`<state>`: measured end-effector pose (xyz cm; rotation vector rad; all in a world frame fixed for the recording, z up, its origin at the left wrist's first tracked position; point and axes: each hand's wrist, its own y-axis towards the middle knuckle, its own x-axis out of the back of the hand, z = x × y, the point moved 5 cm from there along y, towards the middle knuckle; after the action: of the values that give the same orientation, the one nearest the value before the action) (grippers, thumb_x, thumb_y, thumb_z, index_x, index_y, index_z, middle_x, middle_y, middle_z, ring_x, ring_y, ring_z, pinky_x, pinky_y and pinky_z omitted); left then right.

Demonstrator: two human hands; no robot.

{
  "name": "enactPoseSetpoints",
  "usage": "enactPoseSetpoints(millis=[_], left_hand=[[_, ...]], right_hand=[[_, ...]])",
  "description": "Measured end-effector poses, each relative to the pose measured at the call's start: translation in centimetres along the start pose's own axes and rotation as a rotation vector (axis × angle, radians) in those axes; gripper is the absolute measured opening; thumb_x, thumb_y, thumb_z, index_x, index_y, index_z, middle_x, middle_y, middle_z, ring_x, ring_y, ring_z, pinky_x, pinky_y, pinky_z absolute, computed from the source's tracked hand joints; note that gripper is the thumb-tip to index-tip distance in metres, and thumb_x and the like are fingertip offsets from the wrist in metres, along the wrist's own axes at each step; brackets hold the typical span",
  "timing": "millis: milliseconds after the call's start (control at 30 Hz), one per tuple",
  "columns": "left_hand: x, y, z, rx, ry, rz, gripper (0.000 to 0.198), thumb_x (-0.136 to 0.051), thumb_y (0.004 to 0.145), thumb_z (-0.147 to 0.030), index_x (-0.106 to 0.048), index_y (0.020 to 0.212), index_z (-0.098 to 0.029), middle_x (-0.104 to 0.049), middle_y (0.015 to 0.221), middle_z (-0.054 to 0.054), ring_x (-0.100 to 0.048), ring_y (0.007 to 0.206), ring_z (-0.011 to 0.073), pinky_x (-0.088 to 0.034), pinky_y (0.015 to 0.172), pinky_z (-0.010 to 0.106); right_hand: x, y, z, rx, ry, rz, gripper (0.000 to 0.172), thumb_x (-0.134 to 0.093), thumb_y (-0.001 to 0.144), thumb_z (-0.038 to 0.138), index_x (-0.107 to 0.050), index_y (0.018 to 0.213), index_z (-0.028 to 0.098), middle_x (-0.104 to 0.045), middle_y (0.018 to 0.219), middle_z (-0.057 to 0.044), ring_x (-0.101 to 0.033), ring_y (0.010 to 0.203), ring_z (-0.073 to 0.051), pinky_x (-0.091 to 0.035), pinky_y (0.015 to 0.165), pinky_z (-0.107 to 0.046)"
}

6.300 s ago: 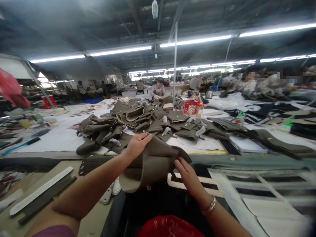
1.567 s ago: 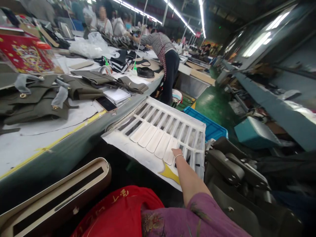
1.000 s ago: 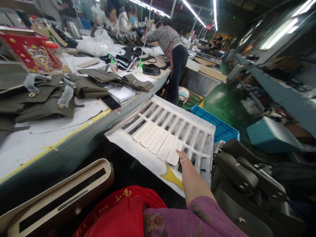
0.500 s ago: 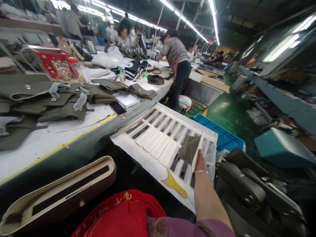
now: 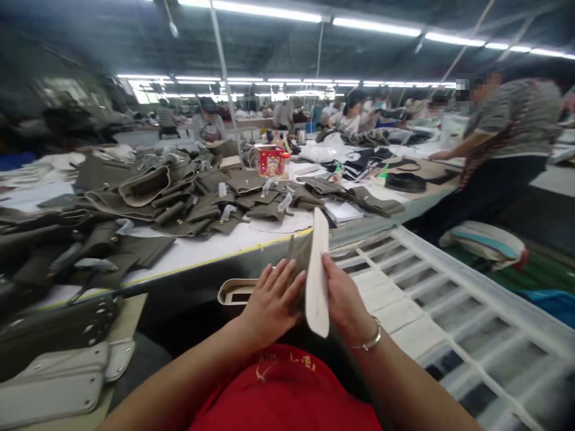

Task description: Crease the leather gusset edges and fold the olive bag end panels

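My right hand [image 5: 348,302], with a bracelet at the wrist, holds a long cream piece [image 5: 318,275] with rounded ends upright by its right side. Dark olive material [image 5: 300,254] hangs behind and left of that piece. My left hand [image 5: 275,299] has its fingers stretched out and lies against the olive material. Below and behind my left hand, the cream-lined bag body [image 5: 236,291] shows its open top. More cream pieces [image 5: 399,317] lie on the white slatted rack [image 5: 471,353] to the right.
Olive bag parts [image 5: 193,203] cover the table [image 5: 251,236] ahead. Cream and dark panels [image 5: 58,383] sit at the lower left. A red box [image 5: 271,160] stands farther back. A person [image 5: 512,126] leans over the table at the right, beside a cushioned stool [image 5: 487,242].
The view has swung left. My right hand has brought the cream piece and olive material from over the rack to in front of my body. My left hand has come into view against the material.
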<state>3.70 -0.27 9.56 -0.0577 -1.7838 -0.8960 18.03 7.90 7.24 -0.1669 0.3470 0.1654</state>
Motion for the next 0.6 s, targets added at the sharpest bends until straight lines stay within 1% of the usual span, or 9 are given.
enactPoseSetpoints(millis=[67,100,167,267,333,400,467,533,600], left_hand=[[0.1,1.3,1.7,0.066,-0.134,-0.002,0.06,-0.054,0.077,-0.021,-0.042,0.135,-0.013,-0.041,0.141,0.015,-0.035,0.132,0.029,-0.031,0.109,0.047],[0.7,1.7,3.0,0.122,-0.222,-0.012,0.055,-0.051,0.077,-0.018,-0.046,0.132,-0.014,-0.048,0.136,0.014,-0.041,0.129,0.027,-0.034,0.108,0.045],[2.6,1.6,6.1,0.289,-0.416,-0.028,0.045,-0.049,0.078,-0.018,-0.056,0.123,-0.016,-0.06,0.124,0.011,-0.052,0.119,0.0253,-0.038,0.105,0.044],[5.1,0.3,9.5,0.516,-0.685,0.011,0.042,-0.059,0.072,-0.028,-0.062,0.112,-0.014,-0.066,0.112,0.009,-0.059,0.108,0.0266,-0.041,0.101,0.046],[6.0,-0.3,10.4,0.537,-0.779,0.062,0.047,-0.065,0.066,-0.033,-0.063,0.109,-0.013,-0.067,0.111,0.009,-0.06,0.107,0.0271,-0.041,0.1,0.046],[6.3,-0.4,10.5,0.49,-0.781,0.139,0.049,-0.066,0.065,-0.033,-0.063,0.109,-0.013,-0.066,0.113,0.008,-0.058,0.109,0.0264,-0.039,0.102,0.044],[6.0,-0.3,10.6,0.45,-0.73,0.247,0.049,-0.064,0.067,-0.031,-0.062,0.113,-0.013,-0.066,0.114,0.007,-0.058,0.109,0.0253,-0.039,0.102,0.041],[5.6,-0.5,11.1,0.433,-0.623,0.354,0.049,-0.062,0.069,-0.029,-0.06,0.115,-0.013,-0.066,0.113,0.007,-0.058,0.107,0.0247,-0.041,0.1,0.038],[5.2,-0.8,12.2,0.434,-0.465,0.406,0.046,-0.062,0.07,-0.028,-0.061,0.113,-0.013,-0.067,0.111,0.008,-0.058,0.106,0.0249,-0.043,0.097,0.036]], right_hand=[[-3.5,-0.9,-0.1,0.011,-0.121,0.166,0.05,-0.041,0.086,0.06,-0.063,0.101,0.018,-0.069,0.089,-0.007,-0.065,0.086,-0.022,-0.056,0.072,-0.034],[-4.2,-1.3,0.4,0.058,-0.238,0.235,0.051,-0.039,0.086,0.06,-0.062,0.104,0.017,-0.069,0.092,-0.008,-0.065,0.088,-0.023,-0.056,0.074,-0.036],[-4.3,-1.6,2.6,0.322,-0.614,0.286,0.054,-0.047,0.084,0.059,-0.055,0.117,0.018,-0.064,0.107,-0.011,-0.061,0.1,-0.025,-0.051,0.085,-0.043],[-4.0,-1.6,5.8,0.856,-1.192,0.226,0.082,-0.068,0.069,0.054,-0.038,0.135,0.016,-0.043,0.137,-0.017,-0.037,0.128,-0.033,-0.032,0.105,-0.052],[-4.6,-0.7,5.7,1.013,-1.435,0.319,0.097,-0.072,0.065,0.052,-0.029,0.141,0.012,-0.031,0.144,-0.02,-0.026,0.134,-0.035,-0.024,0.109,-0.054],[-5.3,0.5,4.6,1.022,-1.537,0.453,0.1,-0.072,0.066,0.05,-0.022,0.143,0.009,-0.031,0.143,-0.022,-0.029,0.132,-0.034,-0.028,0.108,-0.051],[-5.7,1.6,3.2,0.987,-1.552,0.531,0.098,-0.068,0.07,0.047,-0.017,0.144,0.007,-0.034,0.141,-0.022,-0.035,0.128,-0.033,-0.032,0.106,-0.047],[-5.6,2.4,1.8,0.933,-1.549,0.541,0.093,-0.065,0.074,0.043,-0.016,0.144,0.006,-0.036,0.14,-0.022,-0.037,0.127,-0.031,-0.034,0.105,-0.044],[-5.1,3.1,0.3,0.869,-1.565,0.514,0.091,-0.063,0.074,0.039,-0.016,0.144,0.005,-0.038,0.138,-0.022,-0.039,0.125,-0.031,-0.035,0.104,-0.044]])
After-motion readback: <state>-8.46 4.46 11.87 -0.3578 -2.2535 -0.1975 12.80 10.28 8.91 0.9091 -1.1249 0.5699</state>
